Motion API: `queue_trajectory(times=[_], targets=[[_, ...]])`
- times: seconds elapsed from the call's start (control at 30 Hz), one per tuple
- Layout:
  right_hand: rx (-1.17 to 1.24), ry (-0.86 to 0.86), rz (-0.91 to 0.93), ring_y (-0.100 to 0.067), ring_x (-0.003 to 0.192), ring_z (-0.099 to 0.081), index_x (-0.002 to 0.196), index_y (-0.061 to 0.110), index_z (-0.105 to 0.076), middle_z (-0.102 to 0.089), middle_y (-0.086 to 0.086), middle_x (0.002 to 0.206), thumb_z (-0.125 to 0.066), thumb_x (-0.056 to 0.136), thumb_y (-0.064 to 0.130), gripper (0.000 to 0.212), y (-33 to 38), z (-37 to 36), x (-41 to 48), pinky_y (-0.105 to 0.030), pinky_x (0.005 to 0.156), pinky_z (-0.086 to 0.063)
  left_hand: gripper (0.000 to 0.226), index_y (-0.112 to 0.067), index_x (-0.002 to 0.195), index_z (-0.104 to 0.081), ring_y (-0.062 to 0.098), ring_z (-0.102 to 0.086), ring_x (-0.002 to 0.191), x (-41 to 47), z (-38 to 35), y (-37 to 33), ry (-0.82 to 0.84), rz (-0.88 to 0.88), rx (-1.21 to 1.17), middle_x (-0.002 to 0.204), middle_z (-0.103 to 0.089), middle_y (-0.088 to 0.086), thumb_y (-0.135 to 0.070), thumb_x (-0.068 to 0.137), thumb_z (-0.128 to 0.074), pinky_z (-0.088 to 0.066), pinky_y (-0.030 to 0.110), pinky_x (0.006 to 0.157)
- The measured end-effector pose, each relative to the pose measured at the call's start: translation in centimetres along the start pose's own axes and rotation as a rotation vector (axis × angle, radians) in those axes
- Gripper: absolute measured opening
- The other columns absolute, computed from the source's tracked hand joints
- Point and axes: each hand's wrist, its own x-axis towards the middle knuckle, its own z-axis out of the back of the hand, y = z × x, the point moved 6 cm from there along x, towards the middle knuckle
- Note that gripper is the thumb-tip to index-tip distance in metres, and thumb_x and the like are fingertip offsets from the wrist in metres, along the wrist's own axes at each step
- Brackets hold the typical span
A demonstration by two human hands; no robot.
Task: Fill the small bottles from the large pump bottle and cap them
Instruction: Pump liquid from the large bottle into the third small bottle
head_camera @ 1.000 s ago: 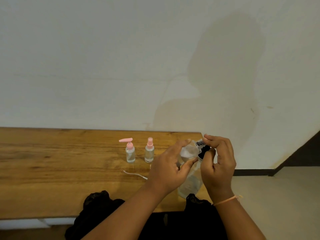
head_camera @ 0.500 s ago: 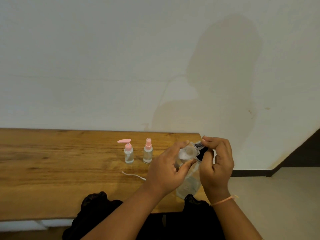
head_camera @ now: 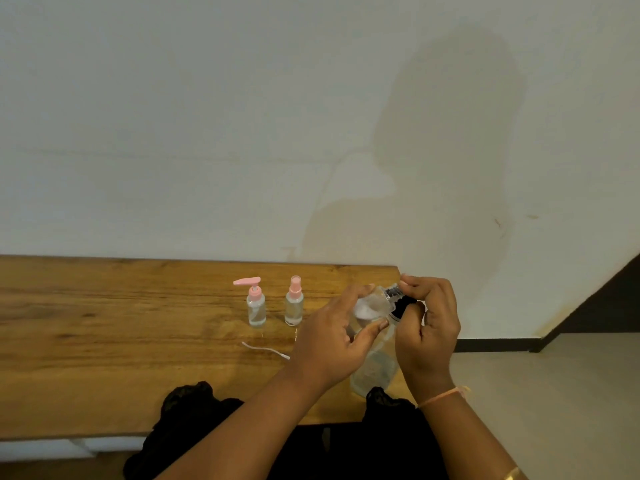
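hands (head_camera: 381, 334) around clear plastic bottle (head_camera: 372, 370), ribbed black cap (head_camera: 401, 306)

The tabletop (head_camera: 104, 334) was golden-brown wood with dark grain streaks. Both small bottles were clear with pink tops: the pump bottle (head_camera: 256, 306) and the spray bottle (head_camera: 294, 304). The large bottle (head_camera: 374, 362) was clear, its cap (head_camera: 401, 304) black. The wall (head_camera: 207, 133) was off-white.

Soft, even indoor light; a broad faint shadow falls on the wall (head_camera: 446, 140) at upper right; edges slightly soft.
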Motion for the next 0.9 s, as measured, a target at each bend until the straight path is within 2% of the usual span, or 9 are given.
queue_trajectory(times=[0.07, 0.17, 0.27, 0.33, 0.4, 0.53, 0.63, 0.73, 0.9], targets=[[0.003, -0.009, -0.001, 0.006, 0.095, -0.054, 0.086, 0.009, -0.058, -0.054, -0.007, 0.089, -0.034, 0.075, -0.005, 0.03, 0.5, 0.0, 0.0, -0.009, 0.081, -0.044, 0.045, -0.045, 0.121, -0.039, 0.01, -0.064, 0.073, -0.1, 0.1, -0.1, -0.021, -0.016, -0.023, 0.097, -0.066, -0.011, -0.061, 0.081, -0.05, -0.055, 0.034, 0.063], [-0.007, -0.033, 0.021, 0.007, 0.093, -0.053, 0.083, 0.004, -0.06, -0.055, -0.008, 0.089, -0.034, 0.076, -0.004, 0.028, 1.0, 0.2, 0.3, -0.008, 0.079, -0.043, 0.041, -0.043, 0.12, -0.042, 0.011, -0.065, 0.077, 0.0, 0.2, -0.5, -0.065, -0.048, -0.038, 0.098, -0.066, -0.011, -0.055, 0.083, -0.052, -0.055, 0.035, 0.065], [0.003, -0.032, 0.013, 0.007, 0.093, -0.054, 0.084, 0.008, -0.059, -0.055, -0.008, 0.089, -0.034, 0.076, -0.007, 0.03, 1.0, 0.0, 0.6, -0.008, 0.079, -0.043, 0.041, -0.042, 0.12, -0.042, 0.011, -0.065, 0.074, 0.2, 0.2, -0.4, -0.081, -0.048, -0.036, 0.095, -0.067, -0.009, -0.054, 0.083, -0.052, -0.055, 0.038, 0.064], [-0.002, -0.032, 0.0, 0.007, 0.093, -0.054, 0.084, 0.007, -0.059, -0.055, -0.007, 0.088, -0.034, 0.075, -0.012, 0.032, 0.8, -0.1, 0.6, -0.008, 0.078, -0.044, 0.042, -0.041, 0.12, -0.041, 0.012, -0.065, 0.072, 0.2, 0.2, -0.2, -0.078, -0.042, -0.038, 0.092, -0.067, -0.007, -0.056, 0.082, -0.052, -0.054, 0.038, 0.063], [0.002, -0.03, -0.003, 0.007, 0.093, -0.054, 0.085, 0.006, -0.06, -0.054, -0.007, 0.089, -0.033, 0.075, -0.008, 0.031, 0.4, -0.1, 0.4, -0.008, 0.079, -0.044, 0.043, -0.042, 0.12, -0.04, 0.014, -0.065, 0.074, 0.2, 0.0, -0.2, -0.063, -0.042, -0.029, 0.092, -0.068, -0.005, -0.058, 0.082, -0.051, -0.055, 0.039, 0.064], [-0.003, 0.001, -0.008, 0.005, 0.095, -0.054, 0.088, 0.01, -0.058, -0.052, -0.005, 0.091, -0.032, 0.076, -0.002, 0.031, -0.2, 0.0, 0.0, -0.011, 0.082, -0.046, 0.042, -0.044, 0.119, -0.039, 0.012, -0.064, 0.067, -0.1, -0.2, -0.1, -0.026, -0.024, -0.031, 0.098, -0.065, -0.013, -0.059, 0.081, -0.05, -0.054, 0.039, 0.059], [0.002, 0.016, -0.015, 0.005, 0.097, -0.054, 0.09, 0.012, -0.057, -0.052, -0.005, 0.091, -0.033, 0.076, -0.005, 0.033, 0.0, 0.0, -0.2, -0.011, 0.084, -0.046, 0.045, -0.043, 0.121, -0.04, 0.012, -0.065, 0.073, -0.2, -0.3, 0.1, -0.017, -0.009, -0.045, 0.099, -0.065, -0.012, -0.06, 0.081, -0.05, -0.055, 0.039, 0.063], [0.006, 0.01, -0.013, 0.005, 0.098, -0.054, 0.091, 0.01, -0.058, -0.054, -0.007, 0.091, -0.034, 0.073, -0.013, 0.037, 0.6, 0.2, -0.3, -0.011, 0.084, -0.045, 0.044, -0.044, 0.12, -0.039, 0.012, -0.066, 0.075, -0.3, -0.1, -0.2, -0.035, -0.028, -0.04, 0.102, -0.066, -0.011, -0.06, 0.081, -0.05, -0.055, 0.038, 0.065], [-0.024, 0.007, 0.027, 0.005, 0.096, -0.054, 0.084, -0.001, -0.064, -0.056, -0.008, 0.091, -0.033, 0.078, -0.003, 0.032, 1.3, 0.2, 0.2, -0.01, 0.082, -0.045, 0.041, -0.043, 0.12, -0.041, 0.013, -0.065, 0.07, -0.2, 0.3, -0.3, -0.061, -0.045, -0.06, 0.095, -0.066, -0.011, -0.056, 0.083, -0.053, -0.054, 0.038, 0.06]])
